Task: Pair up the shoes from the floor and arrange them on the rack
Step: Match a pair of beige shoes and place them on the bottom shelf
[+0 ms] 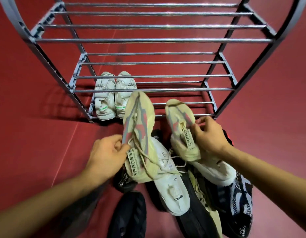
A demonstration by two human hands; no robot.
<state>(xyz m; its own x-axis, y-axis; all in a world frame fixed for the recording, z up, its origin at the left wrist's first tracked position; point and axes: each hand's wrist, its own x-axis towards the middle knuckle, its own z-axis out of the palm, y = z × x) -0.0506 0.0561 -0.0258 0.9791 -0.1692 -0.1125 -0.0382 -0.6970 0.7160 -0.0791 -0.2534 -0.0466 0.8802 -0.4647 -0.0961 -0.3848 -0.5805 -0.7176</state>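
Red floor (28, 117) all around, metal rack (148, 40) standing at the far side, tiers of chrome bars running left to right. On the lowest tier, far left: pair of white sneakers (114, 95), side by side and touching, toes pointing far, green marks at the heels. Nearer, left hand (109, 152) clenched on the heel end of a cream knit shoe (138, 127) with grey and pink stripes, toe raised toward the rack, laces trailing down, lettered heel tab against the fingers. Below and between the hands, pile of shoes on the floor: black shoe (128, 215) nearest left, white shoe (171, 182) with a printed tongue in the middle, dark soles and laces tangled beneath. To the right, matching cream knit shoe (181, 127), toe also toward the rack, gripped at the collar by the right hand (208, 136), fingers pinching beside the tab. Far right of the pile: blue-and-white patterned knit shoe (241, 200), partly under the right forearm.
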